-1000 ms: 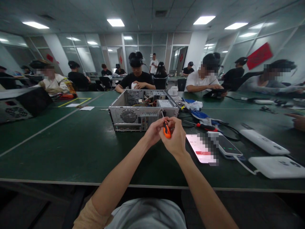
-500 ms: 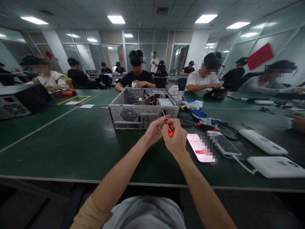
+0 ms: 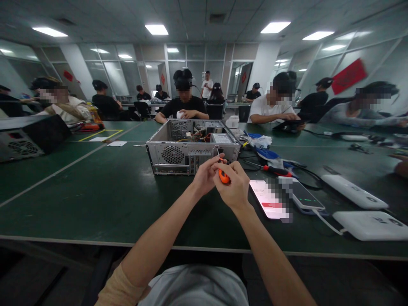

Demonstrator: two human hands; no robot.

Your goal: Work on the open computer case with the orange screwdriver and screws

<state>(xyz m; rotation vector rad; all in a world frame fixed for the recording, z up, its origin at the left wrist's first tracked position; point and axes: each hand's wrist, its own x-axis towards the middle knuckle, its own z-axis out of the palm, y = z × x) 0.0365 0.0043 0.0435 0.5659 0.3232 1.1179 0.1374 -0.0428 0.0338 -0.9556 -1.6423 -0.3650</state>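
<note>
An opened metal computer case (image 3: 199,152) lies on the green table in front of me, its rear panel facing me. My right hand (image 3: 235,185) is closed around the orange and black handle of a screwdriver (image 3: 224,177). The shaft slants up and away toward the right part of the rear panel; whether its tip touches a screw is too small to tell. My left hand (image 3: 205,174) has its fingers closed at the front of the handle, by the shaft. Inside the case, wires and a power supply (image 3: 222,139) show.
Right of my hands lie a lit phone (image 3: 267,199), a second phone (image 3: 301,193) on a cable, and white power banks (image 3: 355,191). A red and black screwdriver (image 3: 276,171) and blue-white gloves (image 3: 267,153) lie behind them. Another computer case (image 3: 28,138) stands left. Co-workers sit opposite.
My right hand has turned the screwdriver handle, and its fingers have shifted around the grip. The left hand stays by the shaft. The view has tipped slightly.
</note>
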